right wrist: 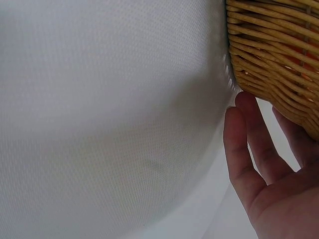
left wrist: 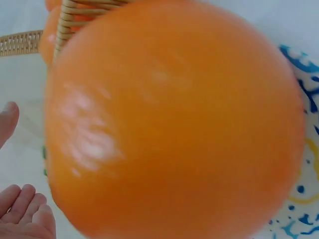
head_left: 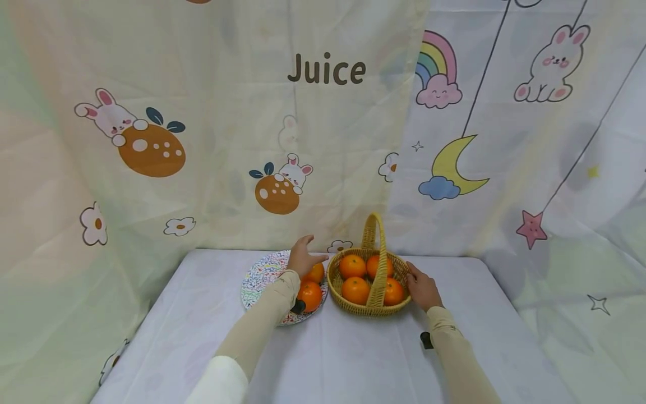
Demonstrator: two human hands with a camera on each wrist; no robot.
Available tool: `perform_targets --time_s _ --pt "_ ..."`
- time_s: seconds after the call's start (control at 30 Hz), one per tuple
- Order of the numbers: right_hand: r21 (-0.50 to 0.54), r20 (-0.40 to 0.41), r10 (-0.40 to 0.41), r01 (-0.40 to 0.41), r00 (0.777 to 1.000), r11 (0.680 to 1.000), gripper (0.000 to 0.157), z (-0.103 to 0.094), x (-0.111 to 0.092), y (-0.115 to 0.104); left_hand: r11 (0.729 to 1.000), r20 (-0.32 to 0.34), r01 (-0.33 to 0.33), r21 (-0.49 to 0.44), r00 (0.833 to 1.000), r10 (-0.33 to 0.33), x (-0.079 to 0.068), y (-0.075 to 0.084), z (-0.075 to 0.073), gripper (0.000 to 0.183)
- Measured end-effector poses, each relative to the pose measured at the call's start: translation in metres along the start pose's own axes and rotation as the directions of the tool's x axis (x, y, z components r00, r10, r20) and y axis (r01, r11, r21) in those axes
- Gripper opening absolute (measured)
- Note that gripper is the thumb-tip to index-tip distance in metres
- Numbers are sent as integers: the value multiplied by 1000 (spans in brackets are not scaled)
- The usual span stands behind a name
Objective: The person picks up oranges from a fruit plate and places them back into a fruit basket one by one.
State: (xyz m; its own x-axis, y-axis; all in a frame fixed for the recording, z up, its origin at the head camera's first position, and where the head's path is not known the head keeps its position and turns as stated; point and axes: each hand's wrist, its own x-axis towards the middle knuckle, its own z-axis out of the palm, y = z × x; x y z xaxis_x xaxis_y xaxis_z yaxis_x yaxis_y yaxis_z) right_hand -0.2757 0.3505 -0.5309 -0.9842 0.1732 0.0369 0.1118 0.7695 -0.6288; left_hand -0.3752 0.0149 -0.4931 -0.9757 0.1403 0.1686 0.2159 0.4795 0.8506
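My left hand [head_left: 304, 257] is over the right side of a round white plate [head_left: 258, 279] with a multicoloured pattern, its thumb and fingers spread and holding nothing. Close by it on the plate are two oranges: a front orange [head_left: 310, 295] and a rear orange [head_left: 315, 272], partly hidden by the hand. One orange [left wrist: 174, 119] fills most of the left wrist view. A wicker basket [head_left: 348, 303] with a tall handle stands to the right, holding several oranges [head_left: 355, 290]. At its right side my right hand [head_left: 424, 288] touches the woven wall [right wrist: 274, 55] with extended fingers.
A pale cloth covers the table [head_left: 353, 359]. Behind it hangs a printed curtain [head_left: 333, 140] with rabbits, fruit and the word Juice. Dark wrist cameras sit under both sleeves.
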Motion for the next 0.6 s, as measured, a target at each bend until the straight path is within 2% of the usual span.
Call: perform_targets --time_s 0.13,0.27,0.4,0.6 --pt "-7 -9 -9 9 1000 1000 52 1 0 2 1000 18 9 9 1000 -9 -2 -5 -2 80" --pt "-12 -14 -16 16 1000 1000 51 2 -1 2 998 37 -19 60 999 16 -4 -11 -4 84" --pt "-13 -15 -12 12 1000 1000 52 2 0 4 996 61 -7 84 998 2 -7 -14 -4 82" --pt "-3 -14 1 -1 1000 1000 53 3 2 4 998 94 21 52 995 -26 -12 -19 -6 80"
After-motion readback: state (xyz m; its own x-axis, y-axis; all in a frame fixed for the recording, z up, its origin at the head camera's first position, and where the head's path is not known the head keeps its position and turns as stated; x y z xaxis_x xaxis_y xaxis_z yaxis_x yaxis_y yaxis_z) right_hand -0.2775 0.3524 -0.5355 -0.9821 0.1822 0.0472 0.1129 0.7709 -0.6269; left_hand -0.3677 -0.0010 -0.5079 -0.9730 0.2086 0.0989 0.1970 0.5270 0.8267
